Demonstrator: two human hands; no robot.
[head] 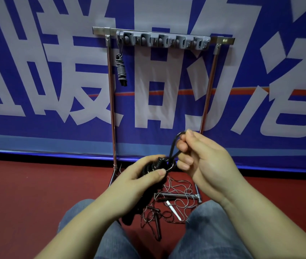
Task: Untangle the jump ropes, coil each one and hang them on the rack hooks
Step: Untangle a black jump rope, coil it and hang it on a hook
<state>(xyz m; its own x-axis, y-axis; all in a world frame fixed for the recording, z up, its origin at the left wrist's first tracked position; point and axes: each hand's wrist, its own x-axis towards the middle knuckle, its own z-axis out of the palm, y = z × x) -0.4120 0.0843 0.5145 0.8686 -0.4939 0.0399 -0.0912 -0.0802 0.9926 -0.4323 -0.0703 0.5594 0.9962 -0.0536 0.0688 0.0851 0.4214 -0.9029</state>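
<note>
1. Holding the black rope coil (153,166) in front of us, low before the rack (162,39), we judge the step in hand to be securing the coil and leaving a loop (174,144) to hang it by.
2. Our left hand (141,176) has its fingers curled round the bundle, thumb pressed on top; we should keep that clamp firm so the turns do not slacken.
3. Our right hand (198,156) pinches the upper end of the loop, fingers closed on the cord; we should draw it snug against the coil, yet leave the loop wide enough for a hook.
4. A finished grey coil (121,69) hangs from the leftmost hook, well apart from our hands, so the neighbouring hooks (167,42) are the likely target.
5. Thin tangled ropes (176,195) lie on the red floor (27,193) between our knees, with dark handles (157,224) and one white handle (173,210); these are not yet sorted.
6. Hard to make out: how the loop crosses at the coil, since our fingers cover it; whether the black handles below our left wrist belong to this rope; how many ropes the tangle holds; and the hooks' exact shape, which is blurred.
</note>
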